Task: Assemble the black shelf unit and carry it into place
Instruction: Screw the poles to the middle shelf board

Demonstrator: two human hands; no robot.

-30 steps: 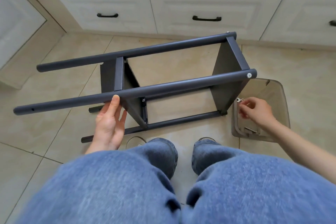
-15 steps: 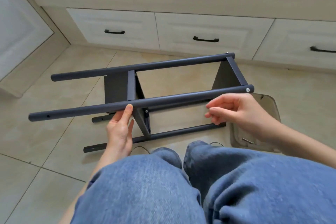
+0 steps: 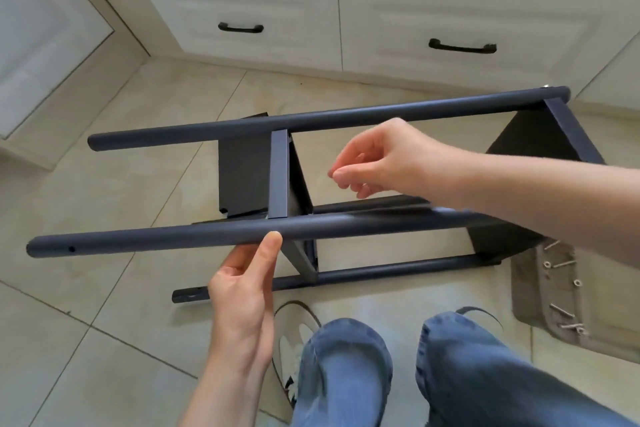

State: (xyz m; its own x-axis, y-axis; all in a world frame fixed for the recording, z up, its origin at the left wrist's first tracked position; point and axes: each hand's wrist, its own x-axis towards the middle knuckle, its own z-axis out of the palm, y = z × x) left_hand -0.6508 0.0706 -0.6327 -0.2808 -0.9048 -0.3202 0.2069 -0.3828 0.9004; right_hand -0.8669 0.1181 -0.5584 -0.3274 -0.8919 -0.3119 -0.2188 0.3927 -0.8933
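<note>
The black shelf unit [image 3: 156, 239] lies on its side on the tiled floor, its four round poles running left to right. One shelf panel [image 3: 242, 177] sits near the middle and another [image 3: 540, 139] at the right end. My left hand [image 3: 242, 302] reaches up from below, and its straight fingers touch the near upper pole beside the middle panel. My right hand [image 3: 381, 159] hovers over the frame between the two upper poles. Its thumb and fingertips pinch a small screw, mostly hidden.
A translucent tray [image 3: 526, 305] with several loose screws and washers lies on the floor at the right, by the unit's end. White drawers with black handles [image 3: 240, 28] run along the back. My knees and a shoe [image 3: 294, 340] are just in front of the unit.
My right hand came from the tray at the right to above the frame's middle, fingers pinched. The left hand stayed on the near pole. The view dropped closer to the unit.
</note>
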